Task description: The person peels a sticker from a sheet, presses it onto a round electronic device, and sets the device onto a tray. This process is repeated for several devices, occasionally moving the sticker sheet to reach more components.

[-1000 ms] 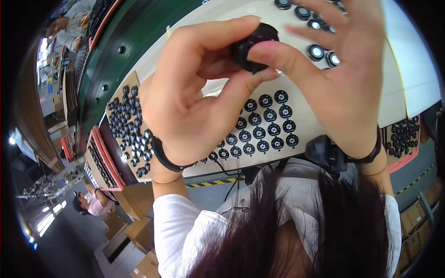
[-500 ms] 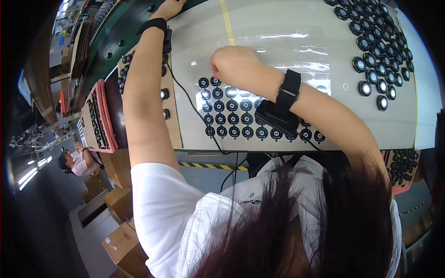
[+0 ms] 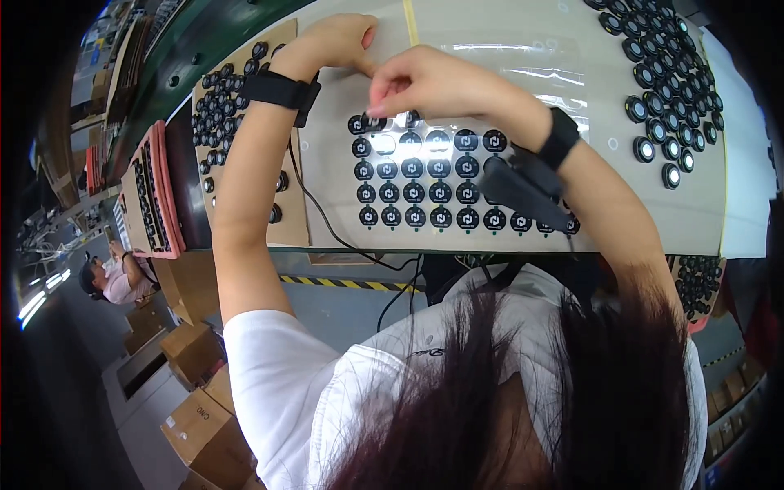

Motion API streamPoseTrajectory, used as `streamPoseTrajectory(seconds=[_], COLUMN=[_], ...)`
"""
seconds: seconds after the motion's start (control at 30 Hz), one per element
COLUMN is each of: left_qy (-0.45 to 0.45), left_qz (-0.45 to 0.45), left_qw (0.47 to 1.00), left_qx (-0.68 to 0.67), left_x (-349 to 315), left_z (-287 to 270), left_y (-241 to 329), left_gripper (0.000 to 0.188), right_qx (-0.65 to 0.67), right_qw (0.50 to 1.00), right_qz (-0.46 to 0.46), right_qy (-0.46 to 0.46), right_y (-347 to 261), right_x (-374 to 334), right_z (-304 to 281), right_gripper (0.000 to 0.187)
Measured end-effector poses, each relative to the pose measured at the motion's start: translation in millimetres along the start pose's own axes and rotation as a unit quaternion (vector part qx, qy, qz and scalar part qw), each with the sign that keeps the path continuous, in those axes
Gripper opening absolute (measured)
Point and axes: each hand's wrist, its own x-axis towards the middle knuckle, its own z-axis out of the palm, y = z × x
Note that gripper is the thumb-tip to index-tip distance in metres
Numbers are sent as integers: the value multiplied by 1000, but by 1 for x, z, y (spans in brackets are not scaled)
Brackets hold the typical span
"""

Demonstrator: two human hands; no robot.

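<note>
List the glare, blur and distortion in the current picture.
Head view: glare washes out some black discs and streaks the clear plastic sheet; head view: the black box beside the right wristband is blurred; head view: fisheye distortion bows the edge of the green surface and blackens the corners.

The place appears to be a factory workshop; identical round black parts (image 3: 441, 193) lie in rows on a long counter (image 3: 608, 208); cardboard boxes (image 3: 196, 429) stand nearby, yellow-and-black tape (image 3: 343, 283) marks the grey floor (image 3: 314, 310) (another person (image 3: 122, 278) shows at far left); tube lights (image 3: 33, 306) glow beyond.
</note>
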Motion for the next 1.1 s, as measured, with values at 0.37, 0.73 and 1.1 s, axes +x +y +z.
streamPoseTrajectory(seconds=[0.37,0.73,1.1], left_qy=[45,35,53], left_qz=[26,-15,57], left_qw=[996,994,997], left_qx=[-70,-103,28], left_x=[-19,-17,-1], left_z=[2,2,-18], left_y=[-10,-1,52], left_gripper=[31,27,30], right_qx=[-160,-201,104], right_qw=[967,943,952], right_qz=[-57,-65,-105], right_qy=[192,257,266], right_y=[13,9,-57], right_x=[-26,-28,-122], right_z=[25,32,-10], right_gripper=[64,62,58])
